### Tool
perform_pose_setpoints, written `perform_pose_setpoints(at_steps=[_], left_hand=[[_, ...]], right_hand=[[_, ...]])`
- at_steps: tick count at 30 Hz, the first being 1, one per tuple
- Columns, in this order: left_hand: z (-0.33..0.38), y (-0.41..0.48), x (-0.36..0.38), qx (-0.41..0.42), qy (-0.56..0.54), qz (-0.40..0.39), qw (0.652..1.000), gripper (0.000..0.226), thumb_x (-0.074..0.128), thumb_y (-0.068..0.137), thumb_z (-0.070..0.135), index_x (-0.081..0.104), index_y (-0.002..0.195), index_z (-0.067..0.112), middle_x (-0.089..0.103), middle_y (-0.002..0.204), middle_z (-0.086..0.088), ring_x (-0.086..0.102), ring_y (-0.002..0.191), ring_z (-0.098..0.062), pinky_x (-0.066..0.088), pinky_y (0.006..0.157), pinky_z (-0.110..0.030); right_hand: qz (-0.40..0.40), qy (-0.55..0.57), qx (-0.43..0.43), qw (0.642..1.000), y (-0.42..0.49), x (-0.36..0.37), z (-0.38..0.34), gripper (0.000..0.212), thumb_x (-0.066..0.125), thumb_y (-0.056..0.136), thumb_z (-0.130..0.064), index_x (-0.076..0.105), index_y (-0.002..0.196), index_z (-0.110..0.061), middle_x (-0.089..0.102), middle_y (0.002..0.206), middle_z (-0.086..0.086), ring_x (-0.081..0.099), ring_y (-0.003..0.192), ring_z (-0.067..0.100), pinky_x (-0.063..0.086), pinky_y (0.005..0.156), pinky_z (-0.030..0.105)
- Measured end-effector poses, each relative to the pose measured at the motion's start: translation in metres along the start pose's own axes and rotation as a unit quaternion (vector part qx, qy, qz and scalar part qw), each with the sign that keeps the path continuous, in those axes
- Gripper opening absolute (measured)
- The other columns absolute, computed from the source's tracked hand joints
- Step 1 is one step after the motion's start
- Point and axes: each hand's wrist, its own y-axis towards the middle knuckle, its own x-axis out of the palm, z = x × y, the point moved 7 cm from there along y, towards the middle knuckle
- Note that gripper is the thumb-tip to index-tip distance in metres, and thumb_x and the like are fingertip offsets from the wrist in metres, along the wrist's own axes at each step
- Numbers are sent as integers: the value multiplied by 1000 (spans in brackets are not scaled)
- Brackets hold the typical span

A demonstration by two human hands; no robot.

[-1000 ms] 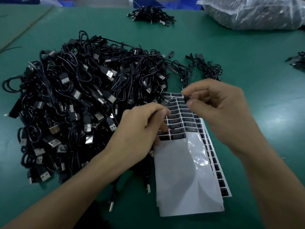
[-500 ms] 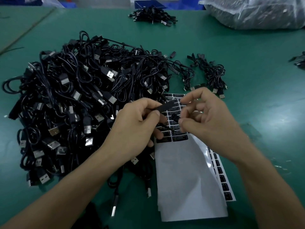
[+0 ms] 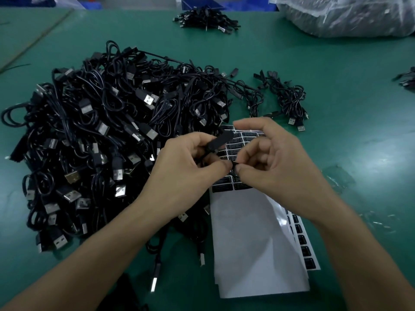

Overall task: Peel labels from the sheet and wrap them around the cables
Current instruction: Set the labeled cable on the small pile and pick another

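Fingers (image 3: 226,168) now pinched together on cable (image 3: 221,140), hands closer above label sheet (image 3: 258,243)

Two hands in view – left hand (image 3: 179,169) and right hand (image 3: 276,162). One big pile of black USB cables (image 3: 107,135), way too many to count, plus three smaller cable bunches (image 3: 287,97) (image 3: 204,19) (image 3: 406,79). One stack of label sheets (image 3: 251,243), one plastic bag (image 3: 345,14) – that's it.

Cable pile (image 3: 107,140) lies left of label sheet (image 3: 253,239), seemingly touching
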Motion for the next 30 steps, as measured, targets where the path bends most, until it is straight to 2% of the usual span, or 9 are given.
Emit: perform_pose_setpoints(at_steps=[4,7,9,12,14,16,23,27,30], left_hand=[[1,1,0,-7,-8,6,1000,23,77,84,7,73,89,29,70,78,-10,61,66,-6,51,64,-16],[0,2,-2,-33,-59,24,997,15,75,85,6,72,92,18,68,67,2,57,51,4,44,50,-8],[-2,3,-5,-50,-85,42,994,12,75,85,6,71,92,14,64,63,9,49,39,4,36,40,-5],[-3,3,-8,-53,-98,52,992,11,76,85,9,70,91,16,62,61,12,47,36,4,34,38,-5],[-3,3,-9,-53,-100,51,992,11,76,85,11,70,90,17,62,62,12,47,36,3,34,38,-6],[-3,3,-9,-53,-100,50,992,11,76,84,11,70,90,18,62,62,12,47,36,3,34,37,-7],[-1,2,-7,-51,-115,48,991,13,75,84,6,68,93,13,62,62,8,46,34,4,33,38,-4],[0,1,-6,-43,-72,45,995,8,72,89,13,73,93,20,63,64,7,47,40,3,36,41,-7],[-3,0,-9,-45,-48,56,996,29,59,98,15,76,85,35,71,78,-3,52,47,0,42,44,-13]], right_hand=[[38,30,-2,999,0,-6,-1,66,75,71,-11,55,127,-42,67,95,-5,66,70,11,56,64,27],[76,42,33,996,-3,-14,3,74,81,66,-16,53,130,-42,66,108,-8,72,78,13,62,68,32],[71,25,86,993,-4,-15,9,64,88,64,-21,60,120,-37,69,100,-8,69,73,9,61,65,30],[35,35,142,989,-4,-10,15,32,89,70,-21,71,97,-24,70,73,-6,59,55,4,43,46,14],[12,81,160,984,-5,-4,17,15,84,74,-19,75,84,-15,63,56,-5,51,43,3,35,39,12],[2,122,173,977,-5,1,15,6,81,77,-19,77,76,-14,61,56,1,47,41,5,31,35,15],[73,263,182,945,-4,12,17,23,72,88,-11,74,66,-19,67,67,4,55,46,8,32,34,15],[141,144,117,973,-5,1,13,15,70,91,-12,71,78,-18,67,67,-4,61,55,8,41,45,19],[189,37,52,980,-7,-12,4,12,65,96,-16,66,85,-21,67,69,-5,60,60,5,49,53,27]])
